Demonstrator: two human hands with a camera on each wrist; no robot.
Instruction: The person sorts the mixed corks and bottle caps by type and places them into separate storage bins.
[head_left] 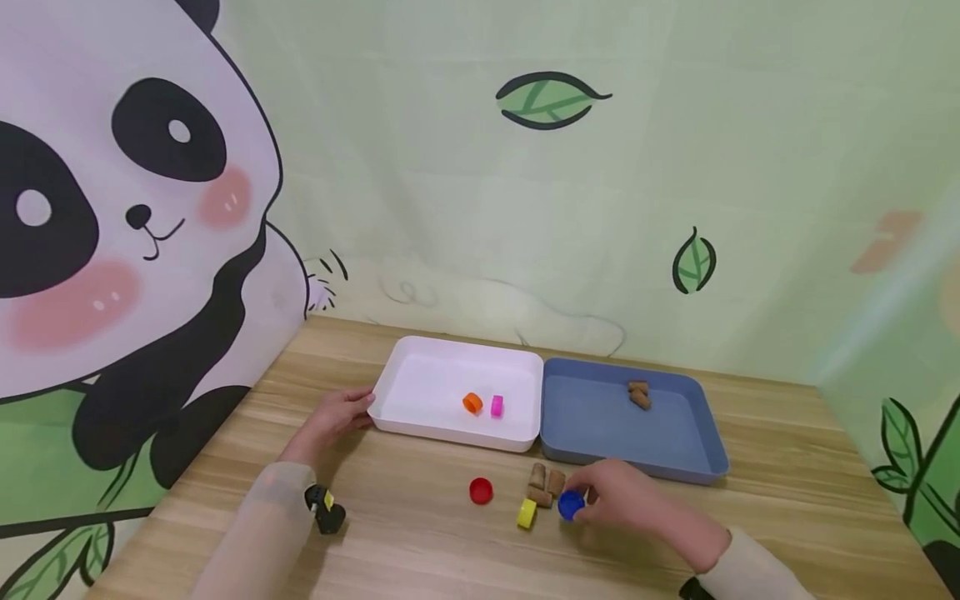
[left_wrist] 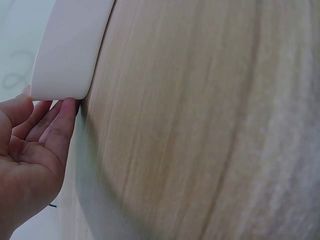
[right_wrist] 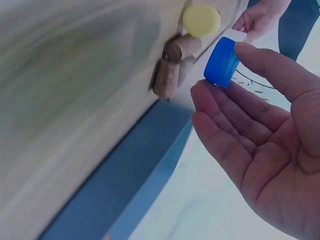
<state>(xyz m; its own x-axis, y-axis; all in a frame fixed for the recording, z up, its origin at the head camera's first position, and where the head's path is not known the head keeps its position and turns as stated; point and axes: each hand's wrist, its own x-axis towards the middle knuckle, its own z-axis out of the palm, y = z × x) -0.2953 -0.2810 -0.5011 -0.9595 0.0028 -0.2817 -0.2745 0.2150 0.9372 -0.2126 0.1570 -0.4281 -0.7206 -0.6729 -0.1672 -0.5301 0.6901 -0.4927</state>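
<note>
My right hand (head_left: 618, 496) pinches a blue bottle cap (head_left: 571, 505) between thumb and fingers, above the wooden table near the blue-grey tray's front edge. In the right wrist view the cap (right_wrist: 221, 62) is held on its side, thumb on one face. My left hand (head_left: 337, 417) holds the left end of a white tray (head_left: 457, 433), thumb by the rim and fingertips at the lower edge (left_wrist: 62, 95). Just left of the blue cap lie several corks (head_left: 538, 497), a yellow bottle cap (head_left: 527, 513) and a red bottle cap (head_left: 481, 491).
An orange cap (head_left: 472, 403) and a pink cap (head_left: 497, 407) lie inside the white tray. A blue-grey tray (head_left: 585, 417) stands against its right side, with corks (head_left: 639, 395) near its back. Behind the table (head_left: 420, 533) hangs a printed panda backdrop (head_left: 420, 167).
</note>
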